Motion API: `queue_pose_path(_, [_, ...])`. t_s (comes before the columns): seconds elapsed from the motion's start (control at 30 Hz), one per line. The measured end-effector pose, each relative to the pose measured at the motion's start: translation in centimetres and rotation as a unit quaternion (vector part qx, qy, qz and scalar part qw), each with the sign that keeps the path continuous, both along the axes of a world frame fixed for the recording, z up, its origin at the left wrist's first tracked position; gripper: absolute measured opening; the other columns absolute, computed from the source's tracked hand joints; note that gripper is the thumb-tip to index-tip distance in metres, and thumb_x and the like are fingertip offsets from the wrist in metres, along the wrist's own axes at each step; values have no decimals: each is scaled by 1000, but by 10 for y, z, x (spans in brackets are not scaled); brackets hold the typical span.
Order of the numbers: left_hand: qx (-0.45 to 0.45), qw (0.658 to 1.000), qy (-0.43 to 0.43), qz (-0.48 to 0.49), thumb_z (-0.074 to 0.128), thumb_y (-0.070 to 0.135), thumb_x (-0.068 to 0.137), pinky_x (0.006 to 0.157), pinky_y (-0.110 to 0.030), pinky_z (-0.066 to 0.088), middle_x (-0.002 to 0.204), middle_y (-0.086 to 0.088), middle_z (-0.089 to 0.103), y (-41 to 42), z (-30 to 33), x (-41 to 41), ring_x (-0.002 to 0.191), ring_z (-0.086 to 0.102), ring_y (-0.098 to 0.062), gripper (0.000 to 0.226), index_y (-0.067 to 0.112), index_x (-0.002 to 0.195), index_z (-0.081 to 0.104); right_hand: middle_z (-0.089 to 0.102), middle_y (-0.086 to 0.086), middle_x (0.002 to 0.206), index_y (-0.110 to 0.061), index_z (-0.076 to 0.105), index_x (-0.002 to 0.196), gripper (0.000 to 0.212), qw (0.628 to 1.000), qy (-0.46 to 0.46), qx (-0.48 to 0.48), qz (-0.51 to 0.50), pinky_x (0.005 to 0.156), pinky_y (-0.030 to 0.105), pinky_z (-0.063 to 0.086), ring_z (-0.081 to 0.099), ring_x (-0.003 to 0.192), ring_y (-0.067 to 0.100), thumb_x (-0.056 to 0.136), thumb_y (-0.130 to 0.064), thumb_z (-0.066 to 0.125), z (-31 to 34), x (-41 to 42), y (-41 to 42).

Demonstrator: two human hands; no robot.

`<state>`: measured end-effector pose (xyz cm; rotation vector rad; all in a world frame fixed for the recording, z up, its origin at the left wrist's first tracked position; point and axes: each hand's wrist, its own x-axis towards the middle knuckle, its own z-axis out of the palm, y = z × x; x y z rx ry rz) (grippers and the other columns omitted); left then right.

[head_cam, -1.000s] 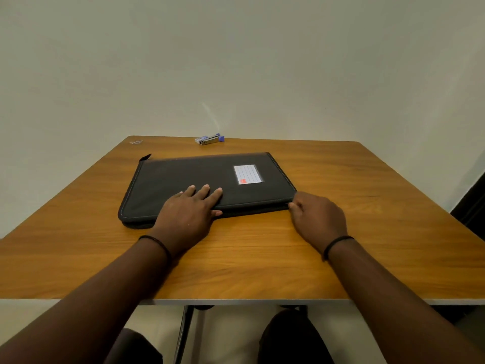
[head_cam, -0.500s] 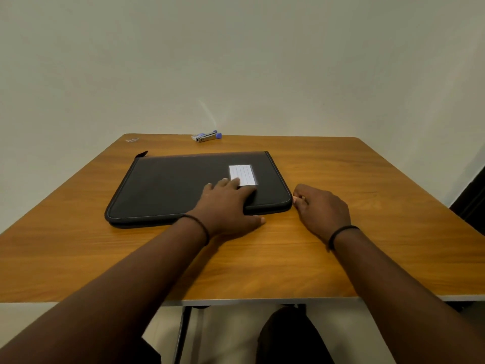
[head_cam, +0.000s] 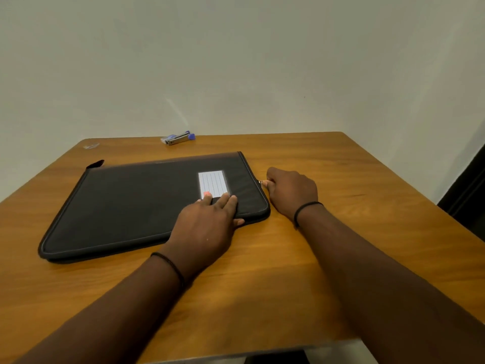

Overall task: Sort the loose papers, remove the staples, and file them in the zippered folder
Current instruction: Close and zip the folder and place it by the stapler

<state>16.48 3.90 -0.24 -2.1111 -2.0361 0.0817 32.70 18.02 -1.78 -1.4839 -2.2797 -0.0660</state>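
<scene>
Left hand (head_cam: 207, 227) lies flat on the folder (head_cam: 131, 206); right hand (head_cam: 291, 191) pinches the zip pull (head_cam: 261, 182) at its right edge; bare table (head_cam: 367, 193) beyond

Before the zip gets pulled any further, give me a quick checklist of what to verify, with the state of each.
1. Folder lies flat on the table: ok.
2. Left hand presses flat on the folder near its label to steady it: ok.
3. Right hand pinches the zip pull at the folder's right edge: ok.
4. Zip path toward the far right corner is free of clutter: ok.
5. How far the zip is already open: cannot tell.
6. Staple remover waits at the far edge: ok. Loose papers in sight: not ok, none visible.
</scene>
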Motion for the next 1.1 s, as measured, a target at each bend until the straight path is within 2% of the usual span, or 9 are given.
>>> queue_pose_path(0.1, [-7,1000,2,-6,22,55,104,99,-40,48,164,3,24,-1,-1,-1,149,26,-29,63,22,158,17,62,0,81,-25,54,91,21,1000,-4,2,-3,58,31,35,51,70,23,103,-38,43,0,-13,23])
queue_pose_path(0.33, [-5,1000,17,-20,19,55,102,97,-41,49,162,0,31,-2,-1,-3,147,32,-31,65,21,156,24,67,6,94,-21,63,97,23,1000,-1,13,-10,65,33,39,54,78,27,102,-37,47,0,-47,73])
queue_pose_path(0.6, [-3,999,32,-33,14,56,101,106,-43,44,165,-1,21,2,-3,-1,150,24,-32,67,20,158,15,65,5,88,-19,63,94,26,998,-15,41,-35,63,32,39,53,75,25,101,-40,49,2,-63,99])
queue_pose_path(0.83, [-3,998,37,-54,0,55,90,105,-41,45,163,-2,28,-5,1,0,148,31,-31,78,21,156,23,67,6,90,-19,62,94,27,998,-19,25,-50,63,32,43,54,74,24,101,-41,48,2,-64,95])
queue_pose_path(0.9, [2,999,26,-45,5,53,95,96,-43,52,155,-4,44,-4,-1,0,139,45,-34,74,18,151,38,67,6,92,-18,62,97,30,998,-16,14,-64,62,32,40,52,73,24,101,-43,48,2,-63,95])
queue_pose_path(0.97, [52,997,3,-63,17,51,99,75,-42,59,131,-7,66,-2,-7,-5,116,65,-35,66,14,133,61,67,7,95,-16,62,100,31,997,-12,4,-78,63,32,38,53,76,26,101,-43,47,4,-61,95])
queue_pose_path(1.0, [82,994,11,-78,21,51,98,69,-41,60,122,-7,71,-1,-11,-8,107,70,-35,65,13,125,66,68,8,98,-16,63,101,31,996,-5,0,-85,64,32,38,57,79,27,101,-41,46,6,-61,94])
queue_pose_path(1.1, [115,990,17,-85,26,52,96,61,-38,60,113,-6,75,2,-16,-9,97,73,-33,63,14,117,71,68,7,97,-18,62,93,28,996,25,-12,-91,65,32,40,60,83,28,100,-38,44,2,-58,90])
